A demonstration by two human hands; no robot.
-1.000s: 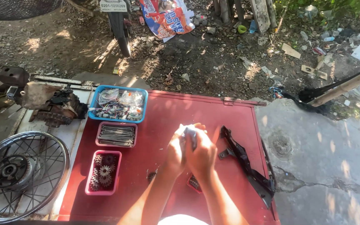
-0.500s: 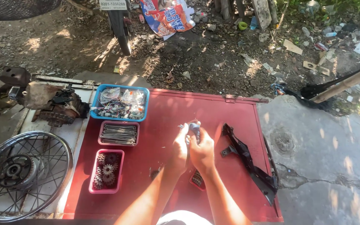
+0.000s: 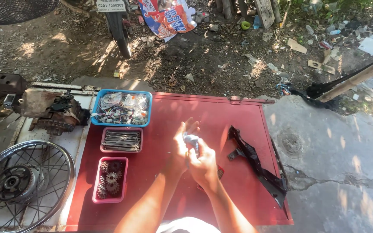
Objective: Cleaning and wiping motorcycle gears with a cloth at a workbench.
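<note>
Two hands, left hand (image 3: 181,149) and right hand (image 3: 203,164), both clasping a small grey part (image 3: 191,140) above the red panel (image 3: 169,116).

2 bare forearms with no sleeves, watch or rings, above what seems a white garment.

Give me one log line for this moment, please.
left hand: on small grey part | right hand: gripping it | surface: red panel

Outdoor repair yard, spoked wheel (image 3: 22,185), tray of sprockets (image 3: 109,179)
</note>
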